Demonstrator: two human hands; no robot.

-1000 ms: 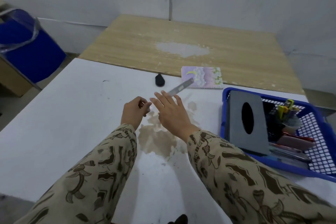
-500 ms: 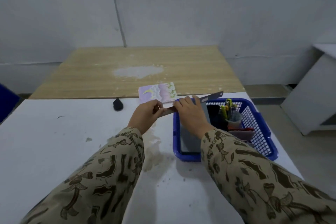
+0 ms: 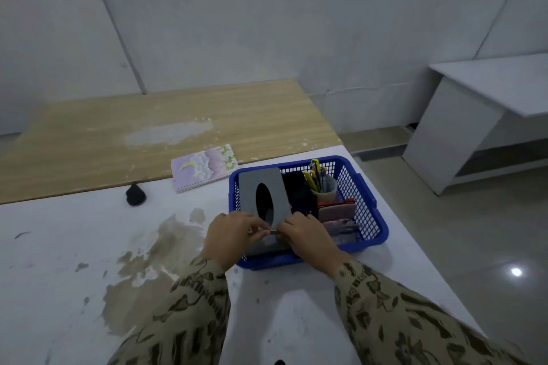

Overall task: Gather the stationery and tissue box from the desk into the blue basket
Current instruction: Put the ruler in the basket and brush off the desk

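The left-hand fingers point(image 3: 255, 227) and right-hand fingers point(image 3: 286, 227) are curled and nearly meet, pinching a thin metal strip point(image 3: 272, 232) from both ends. It is probably a ruler, but only a sliver shows. The left hand point(image 3: 228, 241) and right hand point(image 3: 305, 238) hover over the near-left corner of the blue basket point(image 3: 370, 201), right in front of the grey tissue box point(image 3: 261, 187).

To place the strip well, I would tip it on edge and slide it down the gap along the basket's near wall or beside the box. Laid flat on top, it could slide off. One hand should let go first so the other can guide the strip.

The basket stands at the right edge of the white tabletop point(image 3: 74, 246). It holds the tissue box leaning upright at the left and something dark point(image 3: 299, 192) next to it. There is also a cup point(image 3: 324, 190) of pens point(image 3: 315, 175), with red and pink cases point(image 3: 338, 207) on the right.

Two things are not yet in the basket. A pastel notebook point(image 3: 204, 167) lies at the far edge, overlapping the wooden tabletop, and a small black object point(image 3: 135, 195) sits left of it.
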